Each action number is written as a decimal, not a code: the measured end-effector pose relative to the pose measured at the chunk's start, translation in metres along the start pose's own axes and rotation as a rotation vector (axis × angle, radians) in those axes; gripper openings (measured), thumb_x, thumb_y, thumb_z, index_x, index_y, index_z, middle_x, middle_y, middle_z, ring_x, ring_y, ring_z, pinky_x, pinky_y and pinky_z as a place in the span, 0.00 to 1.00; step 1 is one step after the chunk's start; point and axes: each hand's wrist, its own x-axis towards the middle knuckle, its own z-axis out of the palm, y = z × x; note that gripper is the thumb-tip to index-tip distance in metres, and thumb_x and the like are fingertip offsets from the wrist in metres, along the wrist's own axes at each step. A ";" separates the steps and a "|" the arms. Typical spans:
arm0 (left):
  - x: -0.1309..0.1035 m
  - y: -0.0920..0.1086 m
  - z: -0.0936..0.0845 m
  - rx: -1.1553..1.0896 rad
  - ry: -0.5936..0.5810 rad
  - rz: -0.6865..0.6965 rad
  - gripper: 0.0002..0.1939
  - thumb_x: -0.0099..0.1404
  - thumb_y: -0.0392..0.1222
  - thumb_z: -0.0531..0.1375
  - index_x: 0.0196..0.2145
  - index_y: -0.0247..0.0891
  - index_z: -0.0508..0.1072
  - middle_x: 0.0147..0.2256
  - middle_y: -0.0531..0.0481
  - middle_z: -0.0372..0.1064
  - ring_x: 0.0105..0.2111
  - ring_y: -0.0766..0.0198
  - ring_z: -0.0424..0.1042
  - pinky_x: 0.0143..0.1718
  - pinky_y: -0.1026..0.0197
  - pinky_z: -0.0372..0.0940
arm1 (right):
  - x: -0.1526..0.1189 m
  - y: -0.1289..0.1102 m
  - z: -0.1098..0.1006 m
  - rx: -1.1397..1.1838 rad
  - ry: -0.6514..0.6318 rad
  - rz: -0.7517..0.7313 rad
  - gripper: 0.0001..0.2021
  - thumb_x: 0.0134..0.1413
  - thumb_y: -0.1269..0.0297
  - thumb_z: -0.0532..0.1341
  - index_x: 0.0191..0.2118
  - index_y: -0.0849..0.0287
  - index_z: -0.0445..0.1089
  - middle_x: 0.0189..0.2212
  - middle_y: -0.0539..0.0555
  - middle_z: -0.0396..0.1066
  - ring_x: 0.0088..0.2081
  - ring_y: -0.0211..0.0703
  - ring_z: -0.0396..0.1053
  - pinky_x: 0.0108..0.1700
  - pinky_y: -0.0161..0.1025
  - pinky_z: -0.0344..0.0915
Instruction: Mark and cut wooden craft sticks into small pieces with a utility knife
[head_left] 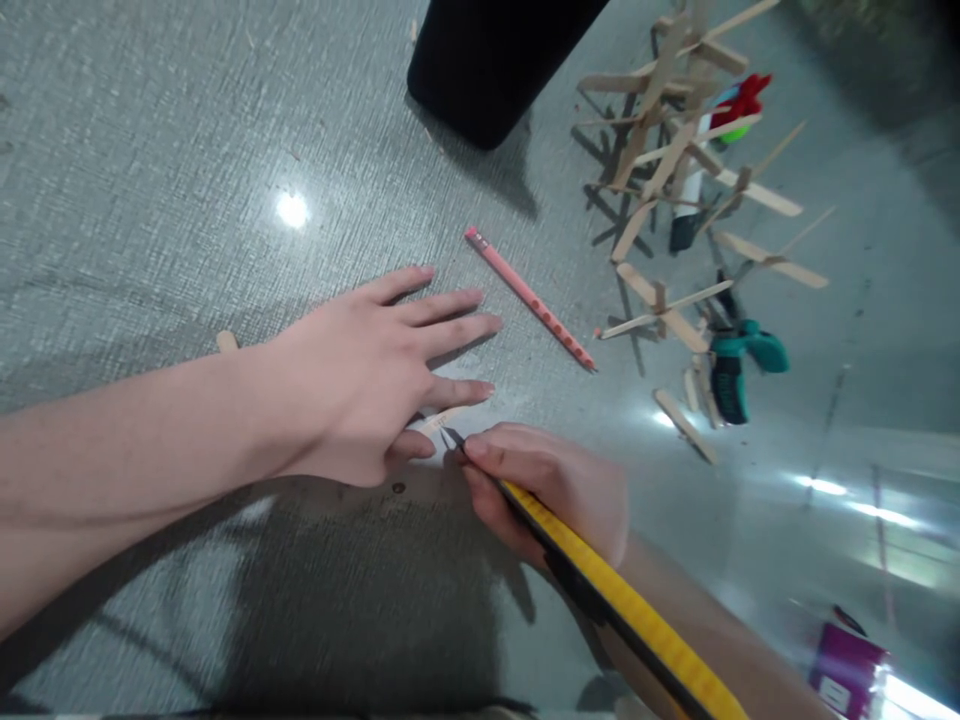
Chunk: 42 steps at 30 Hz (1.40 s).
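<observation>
My left hand [390, 350] lies flat on the grey textured table [150, 200], fingers spread. Beside its thumb and index finger is a small pale wooden piece [448, 415], partly covered by the hand. Wrapped round a yellow and black craft knife [615, 590], my right hand [540, 480] has its fingers near the blade end. The blade's tip touches or almost touches the wooden piece. A pink pencil [529, 298] rests just beyond my left fingertips.
At the top stands a black container [495, 70]. Structures of joined wooden sticks [660, 170] spread over the upper right. Below them are a teal and black tool [731, 375] and a loose stick [684, 425]. A purple item [847, 670] is at the lower right.
</observation>
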 end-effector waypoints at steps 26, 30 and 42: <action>0.000 0.000 -0.001 0.011 -0.018 -0.011 0.29 0.65 0.53 0.58 0.63 0.52 0.67 0.71 0.48 0.48 0.72 0.49 0.44 0.71 0.40 0.40 | -0.005 0.005 0.003 0.024 0.099 -0.034 0.14 0.63 0.78 0.56 0.46 0.48 0.67 0.17 0.40 0.67 0.25 0.41 0.74 0.35 0.39 0.75; 0.000 0.001 -0.001 0.009 -0.028 -0.018 0.29 0.65 0.54 0.58 0.63 0.53 0.67 0.71 0.51 0.47 0.72 0.48 0.45 0.71 0.40 0.39 | -0.004 0.004 0.005 0.017 0.106 -0.022 0.14 0.64 0.77 0.57 0.47 0.48 0.66 0.17 0.40 0.66 0.24 0.40 0.73 0.36 0.38 0.74; -0.001 -0.001 0.001 -0.023 0.004 0.006 0.28 0.66 0.52 0.58 0.63 0.50 0.67 0.71 0.46 0.49 0.72 0.46 0.46 0.70 0.37 0.39 | -0.002 0.004 0.004 0.097 0.050 -0.089 0.13 0.63 0.82 0.56 0.38 0.53 0.65 0.18 0.40 0.65 0.22 0.34 0.63 0.33 0.36 0.69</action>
